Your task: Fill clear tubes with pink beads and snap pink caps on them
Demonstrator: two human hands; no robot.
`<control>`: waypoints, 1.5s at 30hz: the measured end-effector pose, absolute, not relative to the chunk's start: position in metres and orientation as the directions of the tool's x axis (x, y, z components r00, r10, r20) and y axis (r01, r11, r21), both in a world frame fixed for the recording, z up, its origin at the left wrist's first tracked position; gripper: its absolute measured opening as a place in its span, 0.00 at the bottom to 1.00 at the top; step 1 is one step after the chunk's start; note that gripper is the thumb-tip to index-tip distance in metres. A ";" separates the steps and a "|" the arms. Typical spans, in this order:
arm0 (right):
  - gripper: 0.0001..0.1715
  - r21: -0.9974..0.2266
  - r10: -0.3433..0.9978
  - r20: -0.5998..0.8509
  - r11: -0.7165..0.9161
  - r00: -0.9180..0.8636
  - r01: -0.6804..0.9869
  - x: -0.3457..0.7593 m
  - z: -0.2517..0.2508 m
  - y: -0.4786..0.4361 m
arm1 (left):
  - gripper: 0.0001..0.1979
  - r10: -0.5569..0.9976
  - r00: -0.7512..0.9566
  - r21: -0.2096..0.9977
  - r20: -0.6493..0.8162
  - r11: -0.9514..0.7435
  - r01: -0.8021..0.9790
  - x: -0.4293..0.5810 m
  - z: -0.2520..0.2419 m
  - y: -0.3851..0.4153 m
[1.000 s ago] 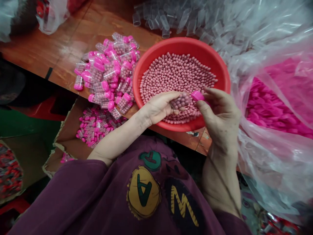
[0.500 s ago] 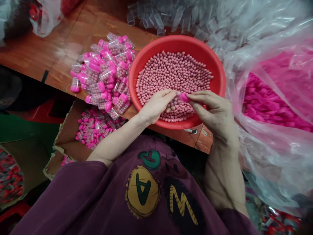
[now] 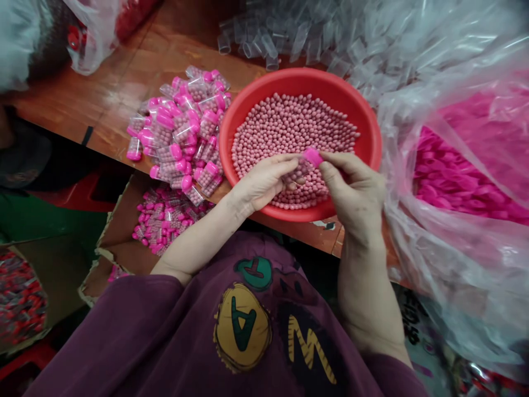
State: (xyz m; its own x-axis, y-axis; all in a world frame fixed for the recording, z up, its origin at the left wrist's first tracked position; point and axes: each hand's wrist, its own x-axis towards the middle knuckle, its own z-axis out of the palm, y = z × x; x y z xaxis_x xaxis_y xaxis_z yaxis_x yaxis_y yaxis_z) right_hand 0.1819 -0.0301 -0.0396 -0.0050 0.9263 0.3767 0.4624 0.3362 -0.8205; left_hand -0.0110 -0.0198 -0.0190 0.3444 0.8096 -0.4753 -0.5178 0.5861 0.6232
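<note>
Over a red basin point(image 3: 374, 138) of pink beads point(image 3: 289, 124), my left hand point(image 3: 266, 179) is closed around a clear tube point(image 3: 294, 172) with beads in it. My right hand point(image 3: 351, 187) pinches a pink cap point(image 3: 313, 156) at the tube's upper right end. Cap and tube touch; how firmly the cap sits cannot be made out. Left of the basin, a heap of bead-filled tubes with pink caps point(image 3: 177, 129) lies on the wooden table point(image 3: 111, 71).
Clear tubes point(image 3: 268, 41) lie behind the basin. A plastic bag of pink caps point(image 3: 463, 182) stands at the right. Below the table's front edge, a cardboard box point(image 3: 119, 234) holds more capped tubes. Another box with red pieces point(image 3: 20, 298) is at the far left.
The pink cap now sits more upright against the tube's end, and my right hand has shifted slightly left. The whole view has moved a little.
</note>
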 end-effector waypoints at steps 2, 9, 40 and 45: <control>0.13 -0.820 0.921 0.389 0.355 -0.018 0.448 0.173 -0.038 -0.031 | 0.04 0.826 0.353 0.623 -0.439 0.564 -0.542 -0.012 -0.022 -0.021; 0.12 -0.747 0.888 0.451 0.430 -0.088 0.507 0.172 -0.037 -0.032 | 0.05 0.882 0.316 0.709 -0.349 0.469 -0.527 -0.010 -0.033 -0.024; 0.31 -0.378 0.849 0.492 0.408 -0.193 0.831 0.155 -0.075 -0.038 | 0.11 0.884 0.150 0.764 -0.444 0.460 -0.452 0.002 -0.024 -0.030; 0.31 -0.293 0.859 0.425 0.429 -0.286 0.854 0.155 -0.064 -0.036 | 0.16 0.908 0.146 0.810 -0.392 0.416 -0.414 0.007 -0.030 -0.032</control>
State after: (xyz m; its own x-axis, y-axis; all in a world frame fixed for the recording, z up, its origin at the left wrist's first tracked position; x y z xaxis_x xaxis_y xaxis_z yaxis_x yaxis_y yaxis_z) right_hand 0.1547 -0.0359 -0.0639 -0.2857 0.8587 0.4254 0.8542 0.4294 -0.2932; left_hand 0.0069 -0.0324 -0.0300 0.1456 0.9083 -0.3921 -0.4141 0.4159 0.8096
